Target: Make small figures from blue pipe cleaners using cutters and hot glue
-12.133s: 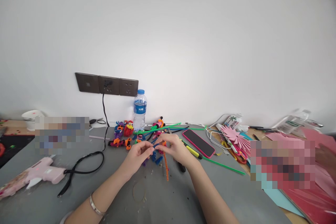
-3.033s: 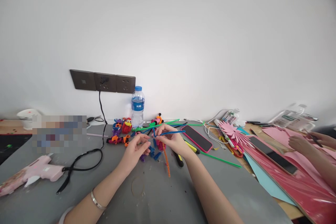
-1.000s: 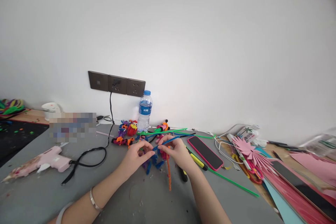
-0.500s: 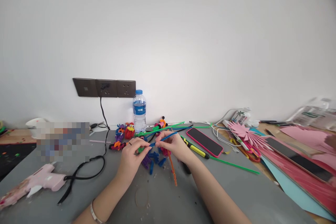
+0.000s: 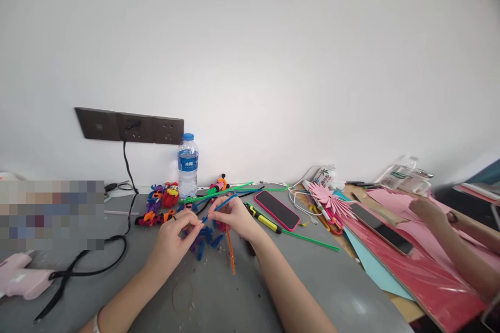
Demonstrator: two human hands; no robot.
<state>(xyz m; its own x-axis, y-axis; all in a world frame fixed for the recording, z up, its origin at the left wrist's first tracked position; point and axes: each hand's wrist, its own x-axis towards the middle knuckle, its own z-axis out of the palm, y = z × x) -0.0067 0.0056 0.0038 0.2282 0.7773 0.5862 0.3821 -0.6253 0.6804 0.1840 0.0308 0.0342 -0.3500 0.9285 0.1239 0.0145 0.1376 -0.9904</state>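
Observation:
A blue pipe cleaner (image 5: 223,203) runs between my two hands, above the grey table (image 5: 219,302). My left hand (image 5: 177,234) pinches its lower end between thumb and fingertips. My right hand (image 5: 234,216) grips it a little further along, and its far end sticks out up and to the right. Beneath the hands lie short blue pipe cleaner pieces (image 5: 201,250), partly hidden. An orange pipe cleaner (image 5: 231,255) hangs or lies just below my right hand; I cannot tell which. Several colourful pipe cleaner figures (image 5: 171,195) are grouped behind my left hand.
A water bottle (image 5: 188,166) stands by the wall. Right of my hands are a yellow-black pen (image 5: 263,218), a pink-cased phone (image 5: 277,209) and a green pipe cleaner (image 5: 312,240). A pink glue gun (image 5: 27,276) lies left. Another person's hand (image 5: 428,213) is over pink paper at far right.
The view has turned right, so the scene sits further left and another person's arms show more. Both hands keep hold of the blue pipe cleaner.

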